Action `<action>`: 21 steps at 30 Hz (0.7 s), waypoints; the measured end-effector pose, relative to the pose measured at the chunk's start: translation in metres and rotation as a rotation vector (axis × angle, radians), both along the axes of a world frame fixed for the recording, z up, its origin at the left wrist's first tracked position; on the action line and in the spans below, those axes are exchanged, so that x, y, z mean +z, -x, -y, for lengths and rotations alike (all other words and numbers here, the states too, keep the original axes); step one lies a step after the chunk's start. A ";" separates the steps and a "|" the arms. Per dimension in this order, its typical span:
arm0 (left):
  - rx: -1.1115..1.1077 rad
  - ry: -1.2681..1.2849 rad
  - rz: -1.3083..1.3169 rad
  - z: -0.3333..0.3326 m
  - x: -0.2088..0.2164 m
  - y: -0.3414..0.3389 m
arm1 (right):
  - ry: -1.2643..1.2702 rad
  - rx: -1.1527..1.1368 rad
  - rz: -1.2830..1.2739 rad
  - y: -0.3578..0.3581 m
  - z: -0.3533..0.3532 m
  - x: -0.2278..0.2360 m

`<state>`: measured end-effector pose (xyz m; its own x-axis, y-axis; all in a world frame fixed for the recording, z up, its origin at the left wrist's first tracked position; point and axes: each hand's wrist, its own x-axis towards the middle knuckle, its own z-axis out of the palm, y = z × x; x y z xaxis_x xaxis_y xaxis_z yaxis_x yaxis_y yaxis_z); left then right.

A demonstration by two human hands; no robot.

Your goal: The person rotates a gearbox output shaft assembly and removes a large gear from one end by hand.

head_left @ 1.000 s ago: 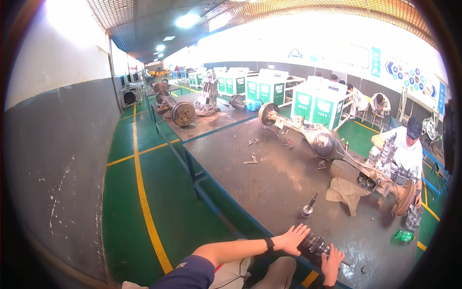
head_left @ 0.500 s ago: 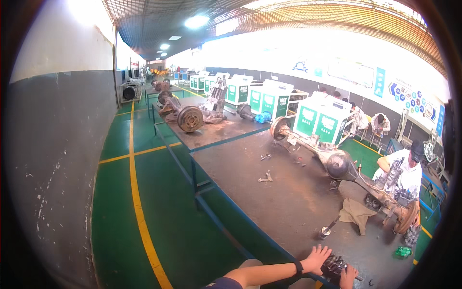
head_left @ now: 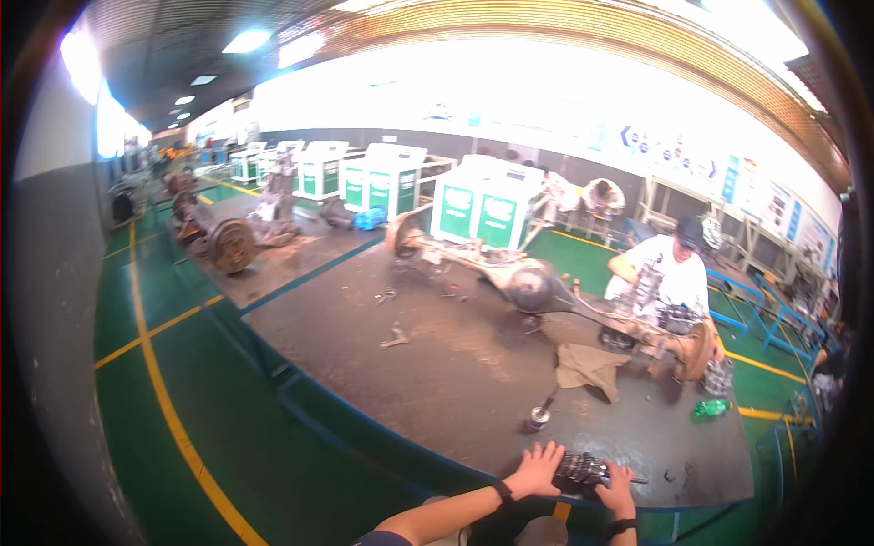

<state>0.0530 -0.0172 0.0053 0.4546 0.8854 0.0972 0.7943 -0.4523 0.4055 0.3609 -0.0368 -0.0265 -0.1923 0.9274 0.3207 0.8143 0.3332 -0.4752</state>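
A dark metal gear shaft with several toothed rings lies on the near edge of the brown-topped bench, its thin end pointing right. My left hand rests at the shaft's left end, open, with fingers spread and stretched forward. Over the right part of the shaft, my right hand has its thumb and fingers bent around it. Just beyond my left hand stands a small round metal part with a dark rod leaning from it. A brown cloth is spread farther back.
A long rusty axle crosses the bench's far side. Behind its right end works a person in white. A green plastic bottle lies at the right edge. Small metal pieces lie mid-bench; a rusty drum sits on the farther bench.
My view has swung to the right, so the bench and hands appear farther left and higher. More of my right hand and wrist shows. Both hands stay at the gear shaft.
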 end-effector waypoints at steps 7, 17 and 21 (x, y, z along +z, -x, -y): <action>0.012 -0.021 -0.103 -0.007 0.006 -0.005 | -0.034 0.004 0.009 0.008 0.016 0.003; 0.087 -0.032 -0.097 0.007 0.001 -0.011 | -0.036 0.000 0.048 0.013 0.017 0.012; 0.080 0.008 -0.078 0.010 0.013 -0.009 | -0.042 0.015 0.109 0.018 0.021 0.027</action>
